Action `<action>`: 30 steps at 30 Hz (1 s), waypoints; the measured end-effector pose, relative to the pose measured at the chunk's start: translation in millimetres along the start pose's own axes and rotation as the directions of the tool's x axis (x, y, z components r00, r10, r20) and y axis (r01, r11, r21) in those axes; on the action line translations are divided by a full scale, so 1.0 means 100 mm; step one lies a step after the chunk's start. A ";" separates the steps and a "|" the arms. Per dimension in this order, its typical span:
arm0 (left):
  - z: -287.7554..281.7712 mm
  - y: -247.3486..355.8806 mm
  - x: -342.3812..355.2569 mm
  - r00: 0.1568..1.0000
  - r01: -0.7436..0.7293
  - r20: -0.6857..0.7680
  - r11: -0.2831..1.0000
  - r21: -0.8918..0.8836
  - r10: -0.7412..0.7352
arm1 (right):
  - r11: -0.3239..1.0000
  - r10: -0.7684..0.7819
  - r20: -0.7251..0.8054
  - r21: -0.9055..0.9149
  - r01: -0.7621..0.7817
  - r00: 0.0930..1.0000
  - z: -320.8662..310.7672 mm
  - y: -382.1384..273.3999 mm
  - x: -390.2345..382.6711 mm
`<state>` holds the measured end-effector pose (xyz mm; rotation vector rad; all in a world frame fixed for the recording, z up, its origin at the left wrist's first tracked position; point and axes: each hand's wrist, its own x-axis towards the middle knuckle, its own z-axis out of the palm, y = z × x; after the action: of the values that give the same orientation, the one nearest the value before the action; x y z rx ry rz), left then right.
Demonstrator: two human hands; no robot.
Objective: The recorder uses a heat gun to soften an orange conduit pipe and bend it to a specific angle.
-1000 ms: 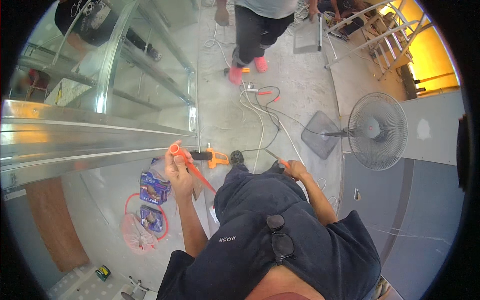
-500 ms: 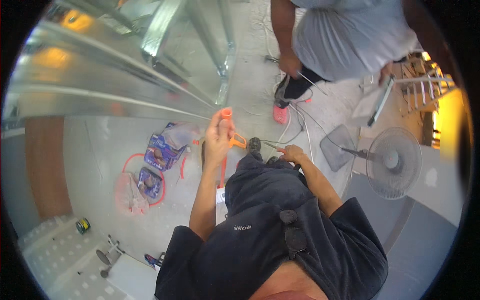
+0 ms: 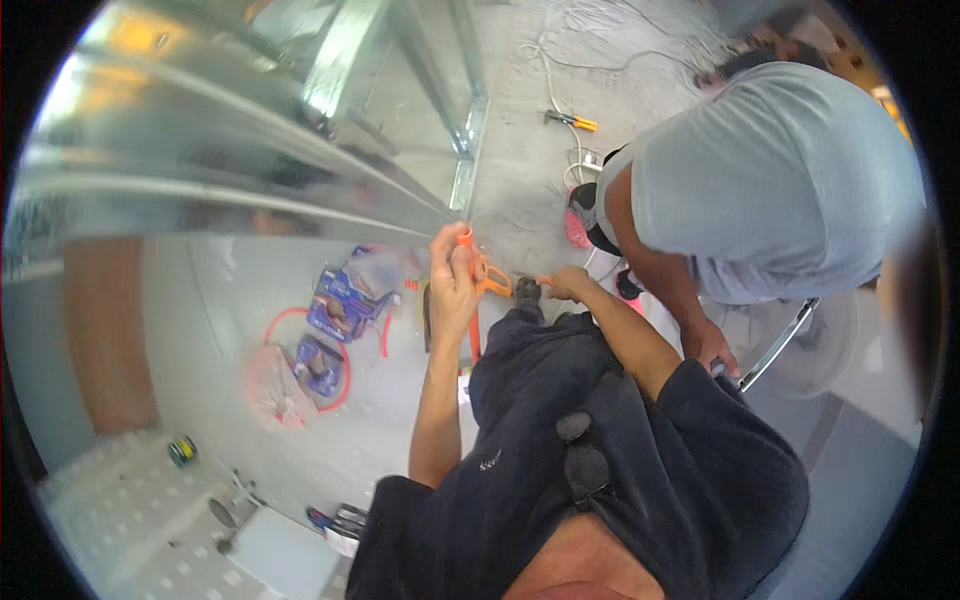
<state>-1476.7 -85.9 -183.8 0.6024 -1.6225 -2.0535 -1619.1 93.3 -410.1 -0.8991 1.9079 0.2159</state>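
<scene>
Left hand (image 3: 453,285): fingers wrapped around orange tube (image 3: 466,237) near its open top end; tube hangs down below that hand. Right hand (image 3: 568,284): closed on orange handle of slim tool (image 3: 545,280), blade pointing toward left hand. Change: hands closer together than a second ago, when they were well apart; tube and tool now near each other, no contact visible. Also, co-worker (image 3: 770,185) has come from ahead of the hands to just right of the right hand, likely leaving that arm less room. Hard to see: tool's blade is small and blurred against the shoe (image 3: 527,290); orange saw handle (image 3: 494,279) between the hands, partly behind left fingers; tube's lower end lost near the trousers. Fan (image 3: 835,345), right of right hand, mostly hidden by co-worker.
</scene>
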 end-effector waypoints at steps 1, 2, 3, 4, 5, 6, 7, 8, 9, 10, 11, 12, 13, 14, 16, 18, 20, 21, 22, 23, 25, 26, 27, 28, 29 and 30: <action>-0.04 -0.04 0.00 1.000 -0.001 -0.004 0.996 0.084 0.001 | 0.999 0.012 -0.010 0.040 -0.012 1.000 0.02 0.00 0.06; -0.08 -0.07 0.01 1.000 -0.005 -0.004 0.986 0.168 0.005 | 0.996 0.062 -0.057 0.065 -0.058 0.996 0.05 0.01 0.10; -0.11 -0.12 0.03 0.999 -0.041 0.016 0.969 0.243 0.039 | 0.990 0.113 -0.097 0.092 -0.104 0.989 0.08 0.03 0.15; -0.12 -0.16 0.02 0.998 -0.039 0.057 0.967 0.254 0.025 | 0.984 0.130 -0.099 0.133 -0.116 0.987 0.07 0.05 0.16; -0.13 -0.21 0.02 0.993 -0.085 0.101 0.948 0.306 0.057 | 0.970 0.176 -0.097 0.188 -0.156 0.980 0.06 0.08 0.17; -0.14 -0.26 0.01 0.986 -0.135 0.143 0.927 0.350 0.089 | 0.952 0.222 -0.091 0.236 -0.196 0.971 0.07 0.13 0.15; -0.18 -0.30 0.04 0.983 -0.114 0.177 0.916 0.385 0.048 | 0.944 0.235 -0.093 0.260 -0.204 0.968 0.07 0.19 0.12; -0.21 -0.34 0.03 0.978 -0.119 0.203 0.915 0.386 0.042 | 0.896 0.290 -0.083 0.373 -0.241 0.953 0.07 0.26 0.08; -0.23 -0.38 -0.02 0.985 -0.029 0.171 0.947 0.319 -0.028 | 0.837 0.341 -0.064 0.475 -0.272 0.938 0.09 0.32 0.03; -0.25 -0.43 -0.03 0.984 0.065 0.144 0.967 0.248 -0.103 | 0.825 0.350 -0.061 0.492 -0.278 0.935 0.09 0.39 0.00; -0.26 -0.49 0.00 0.980 0.044 0.176 0.958 0.283 -0.097 | 0.783 0.397 -0.009 0.524 -0.334 0.918 0.08 0.48 -0.03; -0.28 -0.56 0.00 0.976 0.043 0.193 0.957 0.288 -0.102 | 0.739 0.437 0.044 0.552 -0.386 0.898 0.09 0.55 -0.07; -0.30 -0.66 0.01 0.975 0.060 0.183 0.947 0.315 -0.122 | 0.756 0.434 0.014 0.538 -0.373 0.901 0.17 0.66 -0.07; -0.32 -0.75 0.02 0.974 0.076 0.173 0.937 0.342 -0.143 | 0.742 0.442 0.020 0.554 -0.378 0.897 0.25 0.76 -0.08; -0.45 -1.05 0.02 0.970 0.081 0.177 0.911 0.403 -0.165 | 0.811 0.366 -0.017 0.496 -0.310 0.931 0.36 0.94 -0.12; -0.53 -1.31 0.12 0.964 0.077 0.193 0.883 0.462 -0.185 | 0.767 0.372 0.004 0.562 -0.310 0.928 0.48 1.10 -0.08; -0.57 -1.56 0.13 0.963 -0.230 0.269 0.616 0.753 0.030 | 0.854 0.312 -0.048 0.452 -0.258 0.949 0.62 1.18 -0.07; -0.62 -1.64 0.18 0.961 -0.188 0.273 0.647 0.739 -0.033 | 0.737 0.345 0.084 0.592 -0.326 0.935 0.61 1.21 -0.02; -0.62 -1.71 0.20 0.957 -0.196 0.287 0.644 0.739 -0.037 | 0.727 0.348 0.086 0.603 -0.327 0.934 0.56 1.21 -0.06; -0.62 -1.79 0.21 0.952 -0.113 0.270 0.658 0.745 -0.143 | 0.752 0.298 0.152 0.571 -0.330 0.942 0.50 1.20 -0.09; -0.61 -1.89 0.19 0.931 -0.031 0.262 0.659 0.752 -0.255 | 0.768 0.249 0.223 0.547 -0.333 0.942 0.37 1.14 -0.28; -0.60 -1.93 0.17 0.901 0.017 0.258 0.622 0.783 -0.348 | 0.738 0.205 0.146 0.626 -0.251 0.968 0.32 1.10 -0.40; -0.57 -1.97 0.16 0.865 0.060 0.250 0.584 0.810 -0.435 | 0.702 0.171 0.061 0.693 -0.165 0.983 0.24 1.07 -0.54; -0.59 -2.04 0.12 0.864 0.061 0.251 0.586 0.808 -0.436 | 0.703 0.174 0.062 0.692 -0.168 0.983 0.16 1.03 -0.68; -0.61 -2.12 0.08 0.818 0.068 0.250 0.520 0.852 -0.518 | 0.692 0.160 0.029 0.709 -0.133 0.987 0.05 0.99 -0.81; -0.55 -2.16 0.08 0.762 0.064 0.251 0.456 0.888 -0.597 | 0.679 0.156 -0.003 0.727 -0.105 0.988 0.00 1.00 -0.91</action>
<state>-1467.9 -89.6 -406.7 0.7406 -3.1715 -1.5883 -1662.8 209.4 -356.2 -0.2187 1.8742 -0.4839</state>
